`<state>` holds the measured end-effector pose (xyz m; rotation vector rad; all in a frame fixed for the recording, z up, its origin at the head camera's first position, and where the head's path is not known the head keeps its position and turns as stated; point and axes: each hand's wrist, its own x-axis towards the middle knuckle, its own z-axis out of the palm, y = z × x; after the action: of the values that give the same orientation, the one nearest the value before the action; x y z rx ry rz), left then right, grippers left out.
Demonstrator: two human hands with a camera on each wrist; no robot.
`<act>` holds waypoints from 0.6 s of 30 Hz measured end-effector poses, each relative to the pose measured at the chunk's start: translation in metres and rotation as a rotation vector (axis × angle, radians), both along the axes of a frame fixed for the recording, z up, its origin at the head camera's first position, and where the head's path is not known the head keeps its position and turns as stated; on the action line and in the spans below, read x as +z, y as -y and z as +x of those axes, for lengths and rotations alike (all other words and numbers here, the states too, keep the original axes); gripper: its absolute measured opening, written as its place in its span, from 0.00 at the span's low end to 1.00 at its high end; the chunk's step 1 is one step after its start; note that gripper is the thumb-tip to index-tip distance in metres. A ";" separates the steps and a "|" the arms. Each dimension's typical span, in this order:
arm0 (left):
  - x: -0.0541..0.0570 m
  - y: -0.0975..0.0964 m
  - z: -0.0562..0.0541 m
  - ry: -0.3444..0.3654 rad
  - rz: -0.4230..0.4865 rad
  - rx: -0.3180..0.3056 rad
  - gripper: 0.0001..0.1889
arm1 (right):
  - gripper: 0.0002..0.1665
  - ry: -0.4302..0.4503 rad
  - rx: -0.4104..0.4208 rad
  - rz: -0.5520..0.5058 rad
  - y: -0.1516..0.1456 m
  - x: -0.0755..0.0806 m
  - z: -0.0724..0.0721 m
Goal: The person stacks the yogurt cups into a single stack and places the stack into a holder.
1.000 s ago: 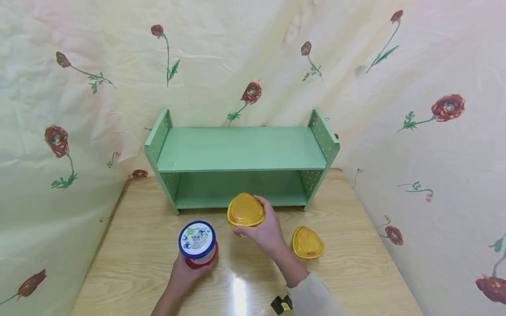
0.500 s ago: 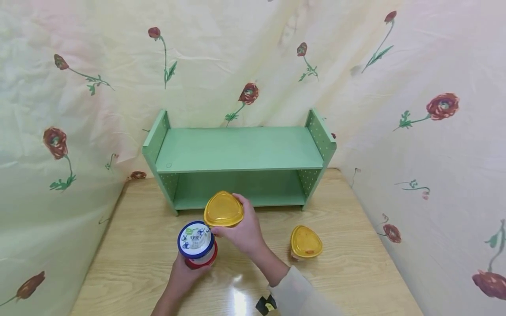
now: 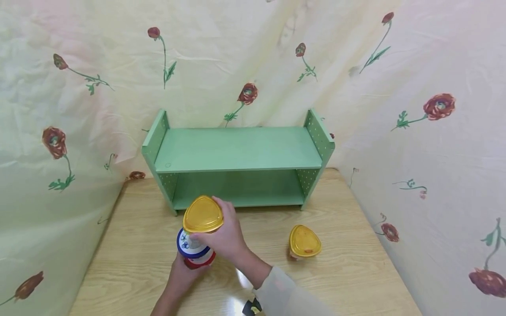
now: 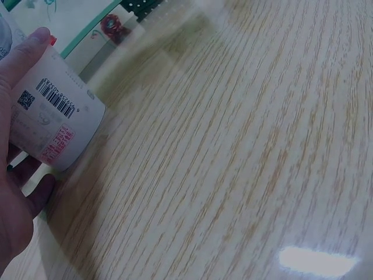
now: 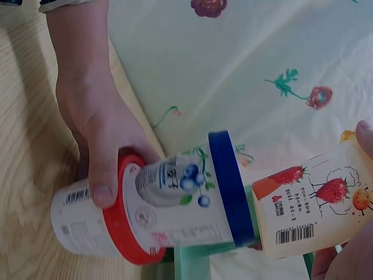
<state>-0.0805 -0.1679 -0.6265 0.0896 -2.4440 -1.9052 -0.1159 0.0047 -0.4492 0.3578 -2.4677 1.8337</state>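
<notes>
My left hand (image 3: 183,271) grips the red-lidded yogurt tub (image 5: 87,219), which stands on the table; its thumb lies at the red lid. A blue-lidded yogurt tub (image 5: 180,195) with blueberry print is stacked upright on that red lid. Just above the blue lid (image 5: 231,186), my right hand (image 3: 226,235) holds a yellow-lidded cup (image 3: 203,214) with strawberries printed on its side (image 5: 315,201). A narrow gap shows between the cup's base and the blue lid in the right wrist view. In the head view the cup hides part of the blue lid.
A second yellow-lidded cup (image 3: 305,241) stands on the wooden table (image 3: 348,267) to the right. Behind the hands is a green two-tier shelf (image 3: 239,149). Flower-patterned cloth (image 3: 213,57) hangs around the back and sides.
My right hand has carried the yellow-lidded cup leftward, from beside the stacked tubs to over the blue lid. My left hand has kept its grip in about the same place.
</notes>
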 end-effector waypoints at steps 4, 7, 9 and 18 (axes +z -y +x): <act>0.002 0.000 -0.001 -0.025 0.015 -0.013 0.54 | 0.62 0.012 0.012 -0.007 0.008 0.000 0.003; 0.001 0.000 -0.001 -0.044 0.029 -0.021 0.53 | 0.62 0.029 0.015 -0.016 0.013 0.000 0.004; -0.001 0.000 -0.001 -0.065 0.029 -0.025 0.51 | 0.62 0.035 0.014 -0.019 0.016 -0.001 0.005; -0.005 0.001 -0.001 -0.124 -0.028 -0.012 0.47 | 0.62 0.000 -0.005 0.009 0.026 -0.005 0.008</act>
<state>-0.0818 -0.1690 -0.6314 -0.0430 -2.3948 -1.8212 -0.1079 -0.0215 -0.4543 0.3519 -2.4758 1.8209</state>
